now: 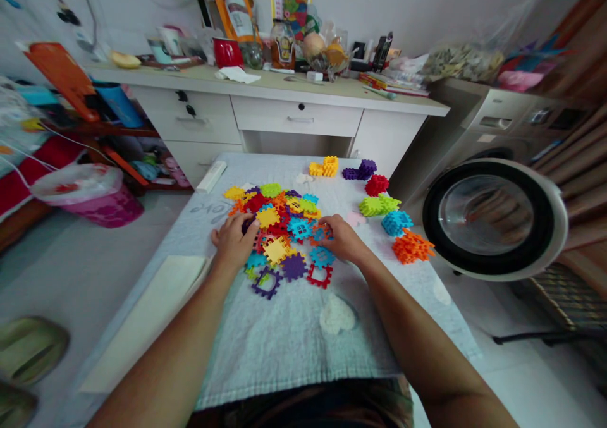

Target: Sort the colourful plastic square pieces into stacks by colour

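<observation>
A heap of square plastic interlocking tiles with notched edges lies mid-table, some solid like the yellow tile (267, 217), some with window openings like the blue tile (299, 228). At the heap's left side my left hand (234, 241) is closed, a dark purple interlocking tile (247, 225) between thumb and fingers. On the right side my right hand (342, 238) pinches an orange interlocking tile (321, 232) at its edge. A purple frame tile (267, 282) and a red frame tile (319, 275) lie at the near edge of the heap.
Colour-sorted stacks line the table's right: yellow (324, 166), purple (360, 169), red (377, 184), green (379, 205), blue (397, 223), orange (412, 246). A white board (147, 320) lies left on the tablecloth (294, 346). A washing machine (493, 124) with its door ajar stands right.
</observation>
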Demonstrator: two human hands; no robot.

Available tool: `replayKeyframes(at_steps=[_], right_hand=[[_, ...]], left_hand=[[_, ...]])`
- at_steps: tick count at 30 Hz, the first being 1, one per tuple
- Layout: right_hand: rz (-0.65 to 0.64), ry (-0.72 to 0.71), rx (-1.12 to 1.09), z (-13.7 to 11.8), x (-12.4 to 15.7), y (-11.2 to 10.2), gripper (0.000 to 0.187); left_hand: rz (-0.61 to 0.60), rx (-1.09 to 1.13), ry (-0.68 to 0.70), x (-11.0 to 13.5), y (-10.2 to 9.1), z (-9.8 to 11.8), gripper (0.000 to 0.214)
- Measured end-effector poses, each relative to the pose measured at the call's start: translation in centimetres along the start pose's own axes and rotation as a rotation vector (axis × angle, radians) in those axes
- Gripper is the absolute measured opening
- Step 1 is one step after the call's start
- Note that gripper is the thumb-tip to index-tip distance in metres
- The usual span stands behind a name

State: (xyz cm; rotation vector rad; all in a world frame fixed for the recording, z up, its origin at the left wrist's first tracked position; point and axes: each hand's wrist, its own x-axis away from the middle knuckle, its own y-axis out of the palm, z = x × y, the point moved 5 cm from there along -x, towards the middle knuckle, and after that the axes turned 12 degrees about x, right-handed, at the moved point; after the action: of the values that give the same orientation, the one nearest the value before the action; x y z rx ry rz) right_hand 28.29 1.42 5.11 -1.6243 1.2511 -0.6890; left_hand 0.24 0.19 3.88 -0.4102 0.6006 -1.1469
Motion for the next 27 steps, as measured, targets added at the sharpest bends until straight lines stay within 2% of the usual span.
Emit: replayKeyframes(at_steps=[3,6,8,11,15,19,22,27], right_hand=[[0.032,0.009,-0.097,0.6,-0.1,0.0,0.029],[0.103,0.024,-0.154,1.3,-0.2,-1.2,0.02],[0.176,0.045,-0.119,1.6,-0.1,-2.6,0.015],[0.231,0.056,0.059,1.9,0.5,-4.3,0.013],[0.109,0.053,0.287,2.3,1.7,-4.6,0.021],[-0.089,0.014,0.193,3.1,2.9,-4.1,0.038],[-0.135,-0.036,0.129,3.5,3.5,-4.4,0.045],[-0.185,-0.128,0.291,2.6,3.4,-3.5,0.048]], left_hand=[[-0.006,-0.001,-0.006,0.0,0.0,0.0,0.035],[-0.008,-0.002,-0.011,0.0,0.0,0.0,0.034],[-0.009,-0.007,-0.012,0.0,0.0,0.0,0.034],[-0.012,-0.011,-0.011,-0.1,0.0,0.0,0.034],[-0.014,-0.001,-0.007,-0.1,0.1,0.1,0.035],[-0.012,0.001,-0.005,0.0,0.1,0.1,0.035],[-0.014,-0.008,0.0,0.0,0.1,0.2,0.035],[-0.021,-0.013,-0.002,0.1,0.1,0.5,0.037]])
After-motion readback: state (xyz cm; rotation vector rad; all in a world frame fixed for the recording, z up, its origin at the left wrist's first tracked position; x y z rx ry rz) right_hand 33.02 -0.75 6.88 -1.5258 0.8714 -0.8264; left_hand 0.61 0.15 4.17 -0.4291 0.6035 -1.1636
